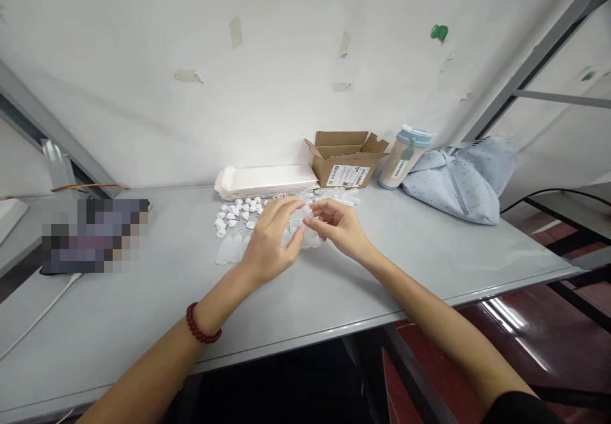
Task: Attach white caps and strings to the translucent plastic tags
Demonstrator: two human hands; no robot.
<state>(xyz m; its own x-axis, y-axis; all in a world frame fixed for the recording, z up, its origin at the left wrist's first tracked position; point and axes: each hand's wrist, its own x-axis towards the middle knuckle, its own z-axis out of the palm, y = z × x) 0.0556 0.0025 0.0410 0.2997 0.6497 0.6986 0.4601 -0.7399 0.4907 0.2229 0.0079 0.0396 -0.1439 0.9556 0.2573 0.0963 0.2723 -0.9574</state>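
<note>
above the middle of the grey flat-topped table [429, 252], your two hands meet over a small translucent white piece [306, 210], raised just off the loose parts. your right hand [340, 225] has thumb and forefinger drawn together at its edge and seems to pinch it, the other fingers curled in, likely to keep a light, precise grip. your left hand [268, 240] curves half open, thumb apart from the fingers, tips close to the piece; whether it grips too, you cannot tell from this view. both hands probably come so close because the piece is tiny.

beside your left hand lie small white crumpled-looking pieces [232, 209] and, nearer you, flat translucent white tongue-shaped pieces [230, 249], perhaps spread out for easy picking. behind them rest a low stack of long white card-like sheets [267, 181] and an open brown cardboard box [346, 168], likely set against the wall to leave working room in front.
</note>
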